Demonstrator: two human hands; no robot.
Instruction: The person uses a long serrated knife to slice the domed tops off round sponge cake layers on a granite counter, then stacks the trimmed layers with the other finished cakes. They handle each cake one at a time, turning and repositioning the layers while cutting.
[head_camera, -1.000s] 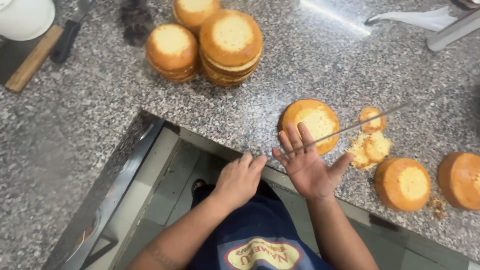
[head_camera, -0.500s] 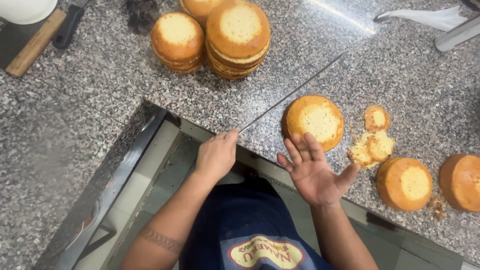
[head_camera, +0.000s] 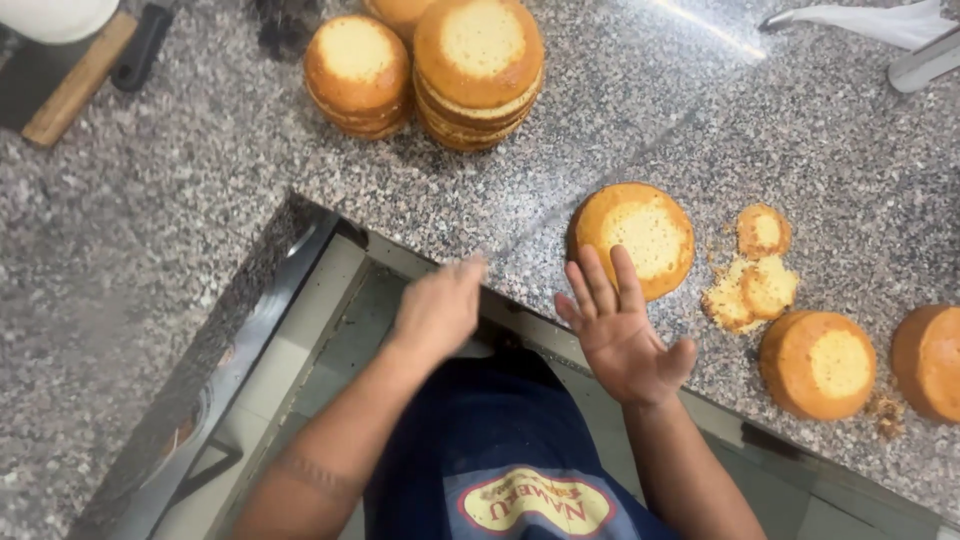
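Note:
My left hand (head_camera: 438, 312) is closed around the handle of a long thin knife (head_camera: 520, 232). Its motion-blurred blade slants up and right across the granite counter (head_camera: 200, 200). My right hand (head_camera: 622, 338) is held open with fingers spread and holds nothing. It hovers at the counter's front edge, just below a flat round cake layer (head_camera: 632, 232) lying cut side up. Neither hand touches the layer.
Two stacks of cake layers (head_camera: 478, 70) (head_camera: 358, 75) stand at the back. Cut-off crumbly tops (head_camera: 752, 282) and two uncut round cakes (head_camera: 818, 362) (head_camera: 930, 360) lie to the right. A wooden-handled tool (head_camera: 75, 85) sits at the far left and a white bag (head_camera: 870, 22) at the far right.
The knife went from beside my right hand, over the cake layer, into my left hand, and its blade swung left. My right hand stayed open and lowered slightly.

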